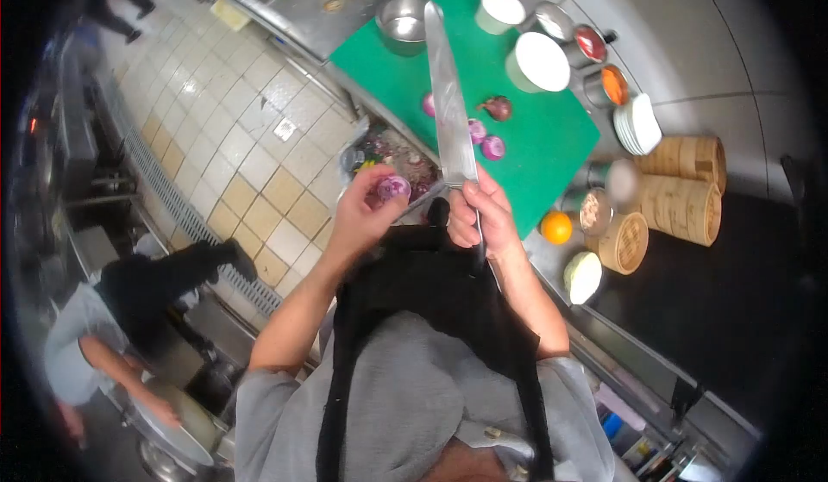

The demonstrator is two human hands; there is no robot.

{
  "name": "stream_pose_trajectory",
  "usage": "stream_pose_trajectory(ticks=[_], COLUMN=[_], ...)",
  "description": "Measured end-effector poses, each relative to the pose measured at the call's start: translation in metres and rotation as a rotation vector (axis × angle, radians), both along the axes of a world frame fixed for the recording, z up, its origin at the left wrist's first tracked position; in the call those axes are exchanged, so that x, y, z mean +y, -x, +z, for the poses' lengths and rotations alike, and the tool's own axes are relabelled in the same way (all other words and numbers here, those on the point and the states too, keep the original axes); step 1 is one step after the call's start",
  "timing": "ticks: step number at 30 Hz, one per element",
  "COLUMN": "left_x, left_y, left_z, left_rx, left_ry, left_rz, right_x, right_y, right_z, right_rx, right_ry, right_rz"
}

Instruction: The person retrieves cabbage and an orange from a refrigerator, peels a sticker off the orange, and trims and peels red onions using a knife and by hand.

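Note:
In my left hand [362,210] is a peeled red onion [393,189], held between thumb and fingers above a waste bin [398,150] with scraps in it. My right hand [485,210] grips the handle of a large kitchen knife [448,94], its broad blade pointing away from me over the green cutting board [543,141]. On the board lie an unpeeled red onion [496,108] and several peeled ones, such as the onion [492,147] right of the blade. Part of another onion [428,104] shows at the blade's left.
A steel bowl [404,21] and a white tub [538,61] stand on the board. Along the right are stacked white dishes [638,124], bamboo steamers [681,206], an orange [556,228] and a cabbage piece [583,277]. At left, a co-worker [112,327] leans over a large pan.

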State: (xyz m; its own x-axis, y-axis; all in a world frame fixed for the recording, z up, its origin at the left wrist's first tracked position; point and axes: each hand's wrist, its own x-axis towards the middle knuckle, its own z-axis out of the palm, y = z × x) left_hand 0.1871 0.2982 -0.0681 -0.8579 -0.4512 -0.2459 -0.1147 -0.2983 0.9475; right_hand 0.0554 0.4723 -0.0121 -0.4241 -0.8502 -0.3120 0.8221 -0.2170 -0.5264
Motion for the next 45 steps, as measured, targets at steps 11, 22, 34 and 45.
stream_pose_trajectory(ticks=[11, 22, 34, 45], left_x=[0.096, 0.071, 0.054, 0.013], left_y=[0.18, 0.244, 0.177, 0.077], left_z=[-0.003, -0.009, 0.046, 0.078], left_rx=[0.192, 0.232, 0.066, 0.353], left_ry=[1.128, 1.477, -0.234, -0.338], left_rz=[-0.49, -0.212, -0.373, -0.123], right_x=[0.111, 0.172, 0.131, 0.046], right_y=[0.007, 0.011, 0.04, 0.012], right_z=[0.018, 0.001, 0.035, 0.063], right_rx=[0.258, 0.381, 1.337, 1.262], right_ry=[-0.138, -0.422, -0.7, -0.618], right_rz=[-0.445, -0.472, -0.172, 0.204])
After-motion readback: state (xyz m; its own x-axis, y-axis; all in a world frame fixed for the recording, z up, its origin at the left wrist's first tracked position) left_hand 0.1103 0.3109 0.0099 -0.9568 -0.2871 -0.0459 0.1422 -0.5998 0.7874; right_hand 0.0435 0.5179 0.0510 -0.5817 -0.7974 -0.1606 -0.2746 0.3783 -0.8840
